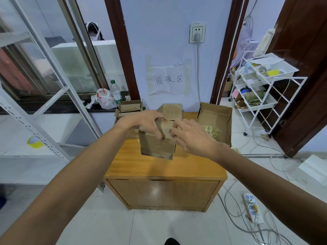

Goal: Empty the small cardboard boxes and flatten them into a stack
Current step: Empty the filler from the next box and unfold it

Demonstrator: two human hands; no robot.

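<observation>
A small brown cardboard box (156,147) is held just above the wooden cabinet top (141,165). My left hand (143,123) grips its top from the left, fingers curled over the upper edge. My right hand (191,134) pinches something at the box's top right edge, possibly a strip of tape. Behind it sits another closed small box (172,111) with writing on its top. A pile of flat cardboard pieces (130,107) lies at the back left.
An open larger carton (215,117) holding yellowish clear scraps stands at the cabinet's back right. A white wire trolley (261,89) is to the right, a metal shelf frame (53,103) to the left. Cables and a power strip (252,208) lie on the floor.
</observation>
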